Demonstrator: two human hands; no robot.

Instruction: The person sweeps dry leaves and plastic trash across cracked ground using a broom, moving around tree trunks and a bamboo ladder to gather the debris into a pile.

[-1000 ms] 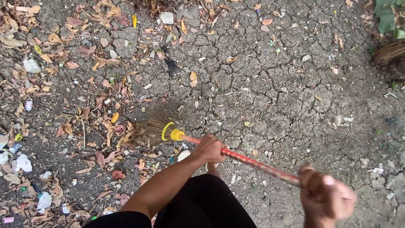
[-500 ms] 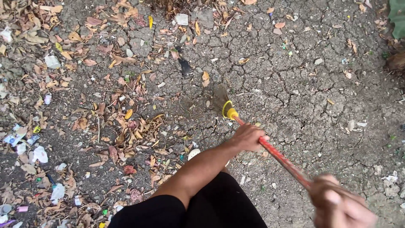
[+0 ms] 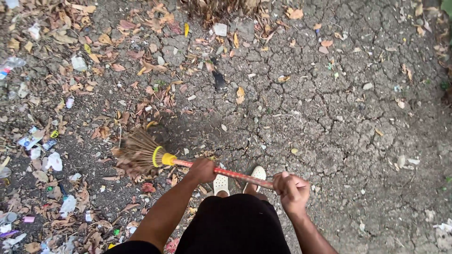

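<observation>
You hold one broom with a red patterned handle (image 3: 226,172), a yellow collar and a fan of brown straw bristles (image 3: 136,154), and both of your hands are on it. Your left hand (image 3: 201,169) has its fingers clenched around the handle near the yellow collar; your right hand (image 3: 293,188) grips the handle's far end, fingers closed tight around it. The broom lies nearly level across your front, its bristles down to your left on the cracked grey ground (image 3: 329,117), touching a spread of dry brown leaves (image 3: 141,99) mixed with white scraps of litter (image 3: 52,161). Two white perforated shoes (image 3: 221,183) show just under the handle, above your black trousers (image 3: 233,226)
</observation>
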